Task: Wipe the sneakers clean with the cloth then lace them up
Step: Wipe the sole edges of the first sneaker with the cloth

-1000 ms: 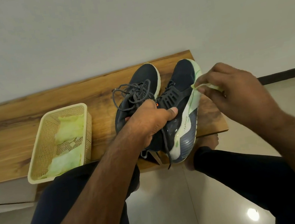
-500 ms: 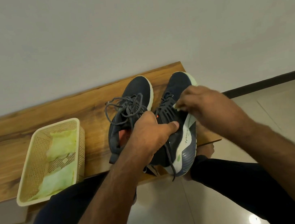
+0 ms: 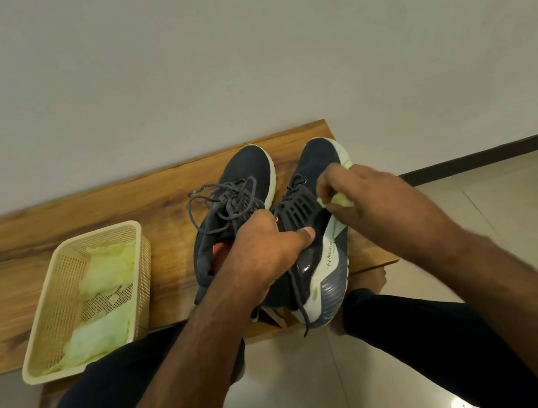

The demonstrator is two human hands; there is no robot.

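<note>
Fingers [image 3: 323, 192] on cloth [image 3: 338, 200], wooden bench [image 3: 57, 233], tiled floor [image 3: 503, 205]

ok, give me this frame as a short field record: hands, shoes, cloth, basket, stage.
left hand: grips the right sneaker at its collar, steadying it
right hand: pinches a pale green cloth against that sneaker's side by the lace cage
left sneaker: on the wooden bench, laces loose
basket: cream, on the bench, holds more green cloths
stage: wiping; lacing not begun
</note>
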